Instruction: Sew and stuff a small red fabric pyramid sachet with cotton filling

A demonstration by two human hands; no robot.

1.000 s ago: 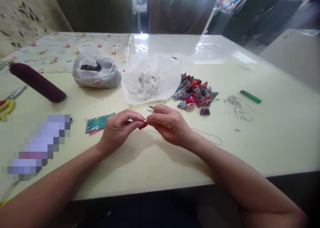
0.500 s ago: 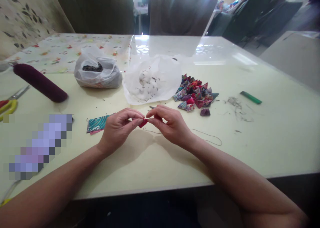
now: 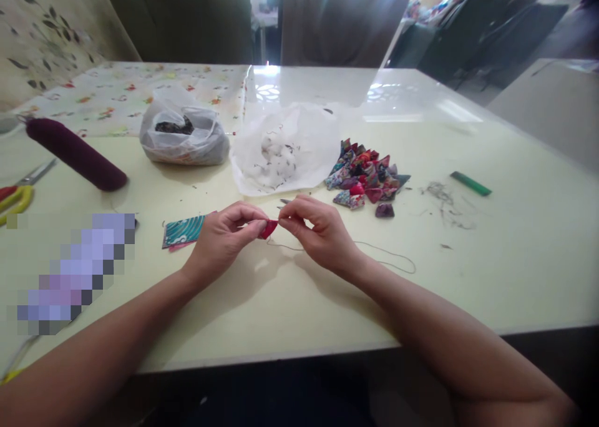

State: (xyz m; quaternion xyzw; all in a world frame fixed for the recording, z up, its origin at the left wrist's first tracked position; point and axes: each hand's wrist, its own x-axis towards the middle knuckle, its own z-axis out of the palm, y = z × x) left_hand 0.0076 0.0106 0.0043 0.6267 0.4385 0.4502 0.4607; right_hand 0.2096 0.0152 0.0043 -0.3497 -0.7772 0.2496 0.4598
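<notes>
My left hand (image 3: 230, 233) pinches a small red fabric piece (image 3: 268, 229) near the middle of the table. Just right of it, my right hand (image 3: 317, 228) has thumb and forefinger pressed together at the red piece's edge; what they hold is too small to make out. A dark thread (image 3: 393, 268) trails from the red piece, passes behind my right hand and loops on the tabletop. Teal patterned fabric (image 3: 183, 231) lies partly hidden behind my left hand. Metal tips (image 3: 284, 202) show beyond my fingers.
Folded fabric pieces (image 3: 365, 172) are heaped behind my right hand, beside white stuffing (image 3: 279, 165) on a plastic sheet. A plastic bag (image 3: 183, 141), purple roll (image 3: 77, 154) and yellow-handled scissors (image 3: 21, 202) stand left. Thread scraps (image 3: 442, 196) and a green object (image 3: 470, 183) lie right.
My right hand has shifted slightly right, away from my left fingertips. More of the red fabric piece now shows between the hands.
</notes>
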